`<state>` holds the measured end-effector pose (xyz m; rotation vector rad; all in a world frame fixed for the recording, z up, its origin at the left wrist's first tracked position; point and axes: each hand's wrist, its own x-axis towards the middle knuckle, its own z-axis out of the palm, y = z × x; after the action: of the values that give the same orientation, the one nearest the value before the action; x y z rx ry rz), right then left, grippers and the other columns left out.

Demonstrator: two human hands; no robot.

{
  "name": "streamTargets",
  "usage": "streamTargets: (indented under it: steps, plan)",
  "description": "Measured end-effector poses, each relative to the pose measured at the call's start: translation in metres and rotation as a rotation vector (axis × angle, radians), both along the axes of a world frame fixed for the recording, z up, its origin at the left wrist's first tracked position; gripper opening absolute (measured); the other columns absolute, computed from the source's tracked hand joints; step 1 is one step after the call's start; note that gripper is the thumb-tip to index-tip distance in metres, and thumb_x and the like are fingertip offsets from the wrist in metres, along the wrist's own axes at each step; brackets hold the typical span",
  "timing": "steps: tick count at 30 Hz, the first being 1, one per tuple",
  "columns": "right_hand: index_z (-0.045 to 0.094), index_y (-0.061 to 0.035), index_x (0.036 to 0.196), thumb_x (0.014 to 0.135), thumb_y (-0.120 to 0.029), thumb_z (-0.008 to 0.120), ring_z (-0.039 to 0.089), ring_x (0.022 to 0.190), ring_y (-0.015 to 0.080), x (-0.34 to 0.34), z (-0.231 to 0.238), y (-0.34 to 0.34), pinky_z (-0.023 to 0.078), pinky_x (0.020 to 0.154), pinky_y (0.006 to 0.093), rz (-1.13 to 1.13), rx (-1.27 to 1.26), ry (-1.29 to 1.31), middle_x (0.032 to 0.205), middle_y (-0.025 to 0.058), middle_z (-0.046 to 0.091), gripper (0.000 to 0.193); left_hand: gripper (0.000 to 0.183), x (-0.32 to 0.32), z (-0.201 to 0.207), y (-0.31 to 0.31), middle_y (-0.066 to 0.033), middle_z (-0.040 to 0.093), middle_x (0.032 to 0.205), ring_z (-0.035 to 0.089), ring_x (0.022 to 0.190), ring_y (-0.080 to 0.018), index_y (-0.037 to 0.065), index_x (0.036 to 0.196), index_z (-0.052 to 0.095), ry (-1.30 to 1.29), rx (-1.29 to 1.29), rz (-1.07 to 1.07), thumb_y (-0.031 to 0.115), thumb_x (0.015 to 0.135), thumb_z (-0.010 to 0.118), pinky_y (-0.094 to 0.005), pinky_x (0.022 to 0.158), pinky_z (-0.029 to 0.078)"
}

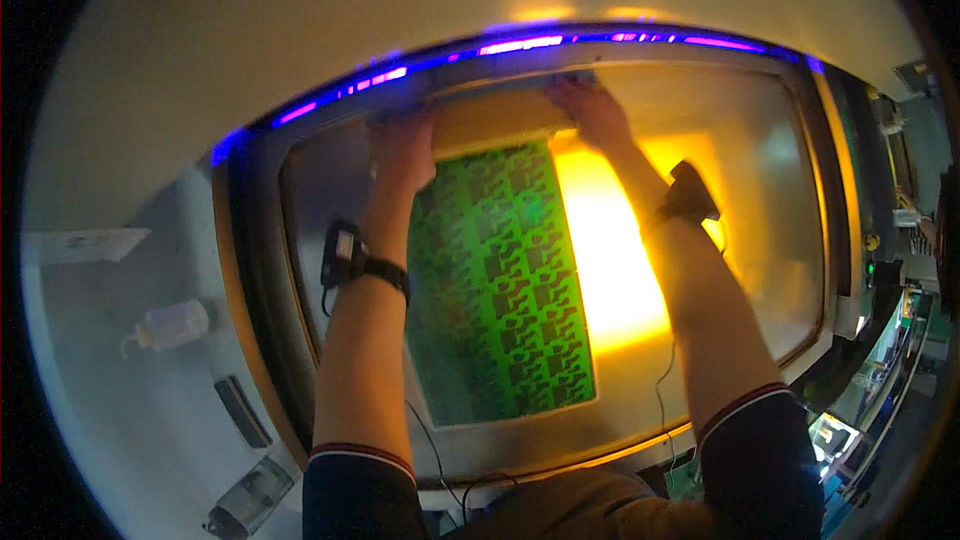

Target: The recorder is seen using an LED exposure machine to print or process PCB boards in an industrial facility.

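A green circuit board panel [505, 285] with rows of dark patterns lies on the glowing glass surface [615, 280]. My left hand [405, 145] is at the panel's far left corner, its fingers lost in shadow. Beyond the far right corner, my right hand [592, 112] reaches with fingers stretched out, slightly blurred. A brownish band [490, 118] spans the space between both hands along the panel's far edge; its kind I cannot make out. Each wrist carries a strapped dark device, one on the left [348, 258] and one on the right [690, 195].
A purple-lit strip [520, 44] runs along the far edge under a pale raised cover [450, 0]. On the left ledge are a white squeeze bottle [172, 326], a dark bar [242, 410] and a clear container [250, 500]. Thin cables hang near my forearms.
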<state>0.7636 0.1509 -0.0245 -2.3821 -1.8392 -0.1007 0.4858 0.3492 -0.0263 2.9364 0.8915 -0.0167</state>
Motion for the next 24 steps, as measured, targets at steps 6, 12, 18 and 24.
streamTargets:
  steps: [6,12,18,24]
  plan:
    - [0.047,-0.0298,0.143,0.086,-0.01,0.056,0.041,0.136,0.0278,-0.066,0.004,-0.087,0.038,0.108,0.0522,-0.059,-0.129,-0.056,0.149,0.0001,0.045,0.061,0.077,-0.034,0.088,-0.104,-0.0169,0.052,0.137,0.044,0.13,-0.0403,0.015,0.147,0.037,0.255,-0.002,0.071,0.009,0.077,0.07,-0.0655,0.1,0.04]
    - [0.063,-0.0181,0.122,0.081,-0.004,0.056,0.05,0.109,0.0326,-0.173,0.01,-0.275,0.041,0.098,0.0491,-0.026,0.173,0.382,0.119,0.0116,0.059,0.044,0.059,-0.135,0.089,-0.25,-0.024,0.061,0.122,0.056,0.115,-0.0428,0.012,0.138,0.047,0.292,-0.36,0.001,0.014,0.082,0.068,-0.0553,0.097,0.044]
    - [0.034,-0.0218,0.15,0.091,-0.022,0.054,0.054,0.123,0.0349,-0.31,0.06,-0.483,0.038,0.104,0.0548,0.332,-0.41,0.399,0.149,0.0086,0.044,0.062,0.071,-0.398,-0.06,-0.413,-0.0066,0.041,0.148,0.042,0.132,-0.0464,0.025,0.145,0.038,0.231,-0.362,-0.232,0.026,0.081,0.067,-0.0628,0.11,0.03]
    - [0.046,-0.0197,0.143,0.091,-0.028,0.056,0.057,0.121,0.0322,-0.298,0.057,-0.513,0.043,0.101,0.0497,0.323,-0.385,0.444,0.143,0.0079,0.051,0.053,0.089,-0.301,0.073,-0.472,0.0015,0.037,0.156,0.04,0.137,-0.0409,0.03,0.151,0.032,0.58,-0.587,-0.124,0.019,0.073,0.074,-0.0544,0.111,0.035]
